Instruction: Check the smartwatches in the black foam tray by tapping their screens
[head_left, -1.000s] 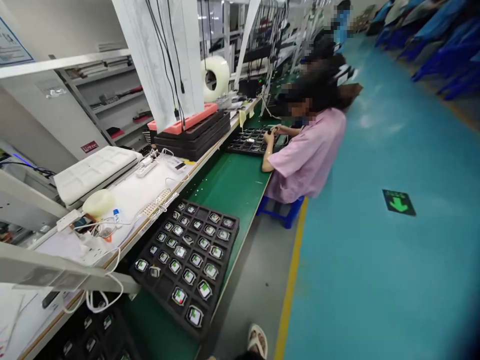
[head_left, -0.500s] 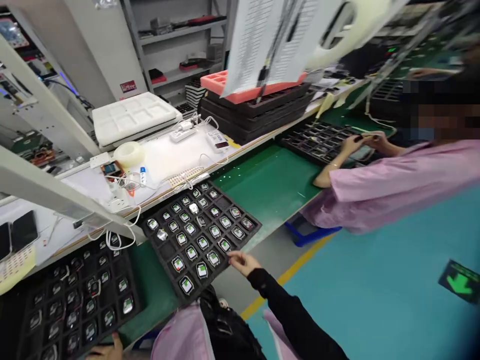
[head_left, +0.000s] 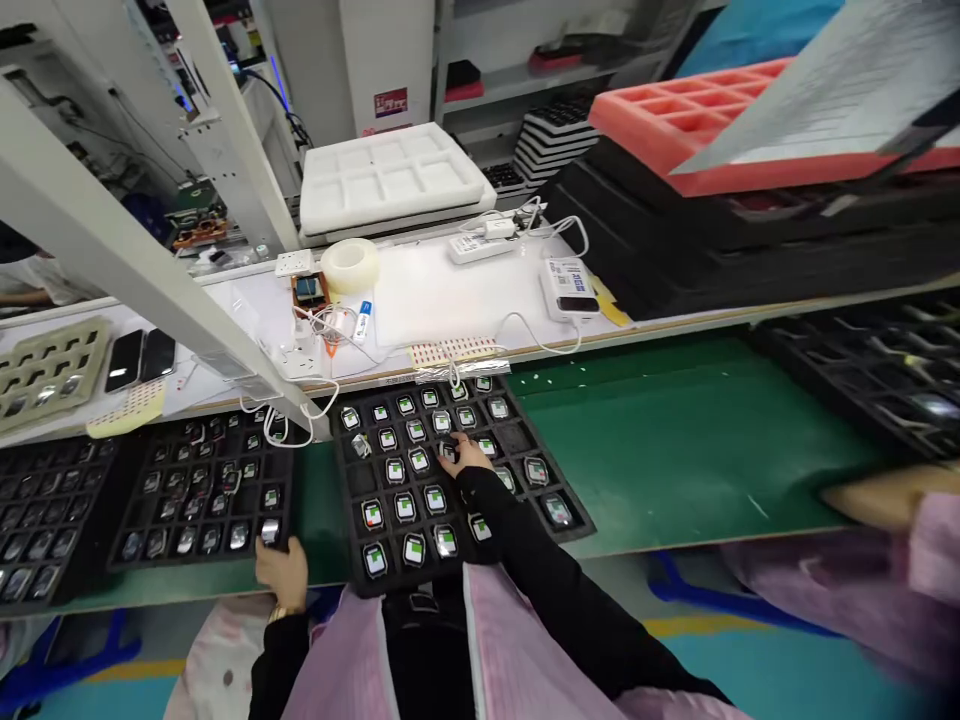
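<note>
My right hand [head_left: 463, 456] reaches over a black tray [head_left: 561, 492] of small square devices with green-and-white screens; its fingers curl on one device [head_left: 450, 452] near the tray's middle. My left hand [head_left: 282, 570] rests at the near right corner of a second black tray [head_left: 196, 490] of similar devices, fingers bent against its edge. Both arms wear black sleeves under a pink smock.
A third black tray [head_left: 41, 515] lies at far left. Behind the trays a white shelf [head_left: 450, 290] carries a tape roll [head_left: 348, 264], power strips and cables. Stacked black trays [head_left: 750, 230] with an orange one on top stand right. A co-worker's pink sleeve [head_left: 885, 570] is at right.
The view swung left and down over the bench. My right hand moved from the tray's front edge onto its middle. My left hand shifted up to the second tray's corner.
</note>
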